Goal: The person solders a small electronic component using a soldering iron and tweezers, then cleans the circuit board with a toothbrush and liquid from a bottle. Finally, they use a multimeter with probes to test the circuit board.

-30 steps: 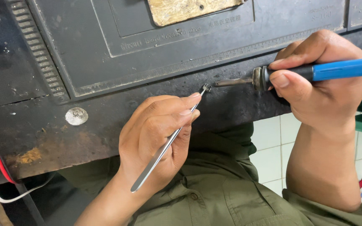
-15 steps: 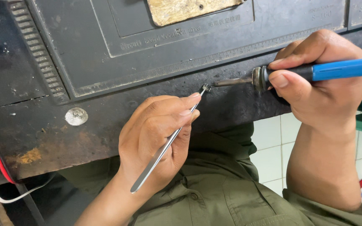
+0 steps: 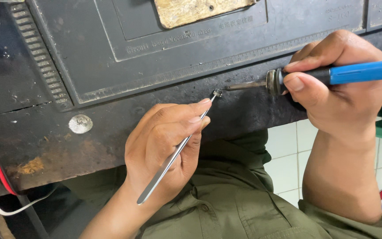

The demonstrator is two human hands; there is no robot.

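Slim steel tweezers [image 3: 173, 155] pinch a tiny metal part [image 3: 217, 93].

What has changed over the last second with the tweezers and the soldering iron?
Nothing visibly moved. The left hand holds the tweezers on the small part as before, and the right hand keeps the blue-handled soldering iron with its tip beside that part on the dark mat.

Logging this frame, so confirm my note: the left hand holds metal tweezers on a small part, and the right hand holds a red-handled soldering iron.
One detail is wrong: the head view shows the soldering iron in the right hand has a blue handle, not red. The left hand does hold metal tweezers on a small part.
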